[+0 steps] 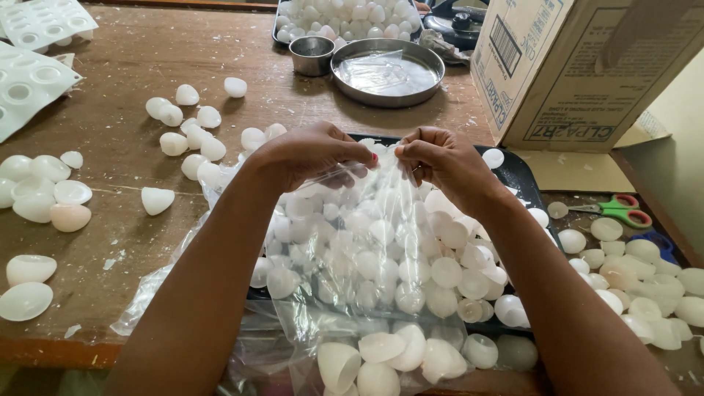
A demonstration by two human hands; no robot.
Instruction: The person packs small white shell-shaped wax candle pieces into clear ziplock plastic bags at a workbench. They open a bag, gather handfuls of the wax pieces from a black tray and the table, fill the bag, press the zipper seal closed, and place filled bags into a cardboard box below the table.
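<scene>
A clear plastic bag (367,242) full of white dome-shaped half shells lies in front of me, over a black tray (522,176). My left hand (308,150) and my right hand (440,158) both pinch the bag's far edge, fingertips almost touching, holding the plastic gathered between them. More white shells (381,359) sit inside the plastic near the table's front edge.
Loose white shells (194,132) are scattered over the wooden table, with more at the right (645,279). A round metal pan (387,72) and small metal cup (312,55) stand at the back. A cardboard box (572,66) is back right; green-handled scissors (620,211) lie right. White moulds (29,73) lie left.
</scene>
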